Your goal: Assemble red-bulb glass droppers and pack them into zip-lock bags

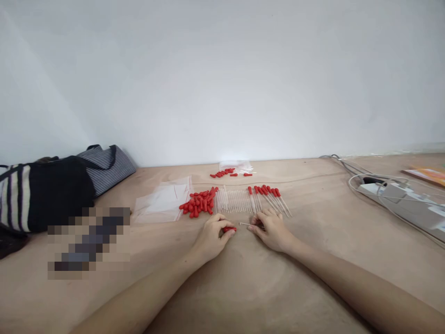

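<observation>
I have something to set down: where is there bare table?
The table is bare between the tubes and the power strip, and between the forearms. It is crowded just beyond the left hand and right hand: plastic bags, bulbs and tubes lie side by side.

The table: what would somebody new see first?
Probably the heap of bright red bulbs on the table, left of a row of clear tubes. Then, in front of that row, the left hand holding one red bulb and the right hand holding a thin tube.
</observation>
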`<state>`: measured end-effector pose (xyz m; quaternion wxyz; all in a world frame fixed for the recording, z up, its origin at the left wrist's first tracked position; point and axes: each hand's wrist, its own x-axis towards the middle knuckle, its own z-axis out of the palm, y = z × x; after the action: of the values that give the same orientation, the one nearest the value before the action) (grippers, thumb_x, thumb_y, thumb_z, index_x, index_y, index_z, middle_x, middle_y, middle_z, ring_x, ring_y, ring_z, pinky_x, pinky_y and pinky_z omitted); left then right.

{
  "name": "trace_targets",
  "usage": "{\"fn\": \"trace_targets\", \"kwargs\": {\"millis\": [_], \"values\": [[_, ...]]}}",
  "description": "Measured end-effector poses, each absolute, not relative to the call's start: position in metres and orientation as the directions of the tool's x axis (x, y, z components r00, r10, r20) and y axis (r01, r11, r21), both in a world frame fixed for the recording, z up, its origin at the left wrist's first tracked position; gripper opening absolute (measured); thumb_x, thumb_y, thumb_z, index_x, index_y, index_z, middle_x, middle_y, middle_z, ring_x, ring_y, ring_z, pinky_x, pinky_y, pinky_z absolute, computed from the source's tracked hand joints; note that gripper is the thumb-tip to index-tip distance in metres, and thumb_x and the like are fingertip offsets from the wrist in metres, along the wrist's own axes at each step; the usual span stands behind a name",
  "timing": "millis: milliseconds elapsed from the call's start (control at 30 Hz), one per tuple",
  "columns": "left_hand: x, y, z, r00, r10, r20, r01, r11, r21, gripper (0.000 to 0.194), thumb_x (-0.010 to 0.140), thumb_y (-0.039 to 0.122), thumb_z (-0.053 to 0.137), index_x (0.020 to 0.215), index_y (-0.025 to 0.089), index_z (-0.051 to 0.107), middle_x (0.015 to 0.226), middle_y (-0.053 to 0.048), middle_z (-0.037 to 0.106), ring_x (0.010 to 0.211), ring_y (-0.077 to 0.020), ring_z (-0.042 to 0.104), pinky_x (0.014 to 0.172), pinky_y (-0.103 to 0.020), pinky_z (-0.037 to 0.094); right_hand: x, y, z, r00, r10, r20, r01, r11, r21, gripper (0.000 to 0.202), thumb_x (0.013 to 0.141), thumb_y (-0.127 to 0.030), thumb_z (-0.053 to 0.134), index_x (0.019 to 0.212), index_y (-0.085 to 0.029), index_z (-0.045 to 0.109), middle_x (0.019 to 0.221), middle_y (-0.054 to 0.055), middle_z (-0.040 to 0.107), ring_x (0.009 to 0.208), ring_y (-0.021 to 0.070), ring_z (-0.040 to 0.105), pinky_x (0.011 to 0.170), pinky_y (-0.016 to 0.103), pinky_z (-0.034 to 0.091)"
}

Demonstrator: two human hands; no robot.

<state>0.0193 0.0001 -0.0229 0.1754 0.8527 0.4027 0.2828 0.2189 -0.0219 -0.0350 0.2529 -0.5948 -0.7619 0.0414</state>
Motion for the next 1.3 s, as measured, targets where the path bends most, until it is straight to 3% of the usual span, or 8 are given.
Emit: {"fn": "trace_targets", "kwargs": {"millis": [133,333,600,867,1100,1300], "values": [[0.021,0.0,-0.023,0.456,0.825,0.335,0.557,-0.558,0.615,0.011,0.076,0.018,0.052,0.08,0.019,0.062,0.08,-0.002,0.057,0.07,-0.0141,0.054,0.063,-0.026,0.043,0.217,-0.02,-0.038,-0.171,0.914,0.368,0.873,0.313,-0.374,0.015,0.081,-0.028,0.046,0.071,-0.019,0.052,0.078,0.005,0.057,0.079,0.0197,0.047,0.066,0.031,0.025],[0.018,0.002,-0.027,0.422,0.863,0.279,0.408,-0.455,0.792,0.011,0.078,0.021,0.05,0.087,0.017,0.056,0.081,-0.002,0.061,0.072,-0.0145,0.056,0.062,-0.025,0.044,0.212,-0.026,-0.031,-0.231,0.885,0.403,0.718,0.435,-0.543,0.011,0.084,-0.02,0.038,0.08,-0.018,0.049,0.074,0.0,0.06,0.069,0.0128,0.052,0.073,0.032,0.023],[0.022,-0.002,-0.027,0.418,0.857,0.301,0.286,-0.438,0.852,0.011,0.079,0.022,0.049,0.086,0.016,0.054,0.078,-0.002,0.06,0.072,-0.0138,0.057,0.065,-0.026,0.046,0.204,-0.035,-0.023,-0.277,0.861,0.427,0.674,0.491,-0.552,0.015,0.085,-0.02,0.039,0.084,-0.019,0.054,0.075,0.0,0.062,0.067,0.0118,0.053,0.073,0.03,0.023],[0.021,-0.005,-0.031,0.414,0.853,0.318,0.35,-0.471,0.81,0.011,0.079,0.024,0.049,0.084,0.016,0.054,0.073,-0.001,0.058,0.066,-0.0126,0.055,0.06,-0.024,0.044,0.205,-0.036,-0.024,-0.321,0.819,0.475,0.665,0.552,-0.502,0.016,0.083,-0.018,0.04,0.082,-0.019,0.056,0.071,-0.001,0.061,0.065,0.0104,0.051,0.07,0.028,0.022],[0.021,-0.008,-0.028,0.424,0.845,0.326,0.462,-0.512,0.724,0.012,0.079,0.025,0.047,0.083,0.016,0.055,0.066,0.001,0.058,0.057,-0.0109,0.052,0.053,-0.021,0.041,0.208,-0.034,-0.02,-0.401,0.762,0.508,0.716,0.607,-0.344,0.02,0.082,-0.016,0.038,0.081,-0.018,0.058,0.069,0.0,0.06,0.062,0.0107,0.049,0.071,0.03,0.019],[0.022,-0.014,-0.023,0.435,0.809,0.396,0.503,-0.583,0.639,0.012,0.079,0.026,0.049,0.081,0.017,0.057,0.068,0.001,0.062,0.061,-0.0121,0.056,0.056,-0.022,0.043,0.206,-0.036,-0.019,-0.395,0.771,0.5,0.709,0.601,-0.368,0.019,0.082,-0.016,0.038,0.082,-0.018,0.057,0.074,0.001,0.063,0.061,0.0098,0.049,0.07,0.029,0.019]]}}
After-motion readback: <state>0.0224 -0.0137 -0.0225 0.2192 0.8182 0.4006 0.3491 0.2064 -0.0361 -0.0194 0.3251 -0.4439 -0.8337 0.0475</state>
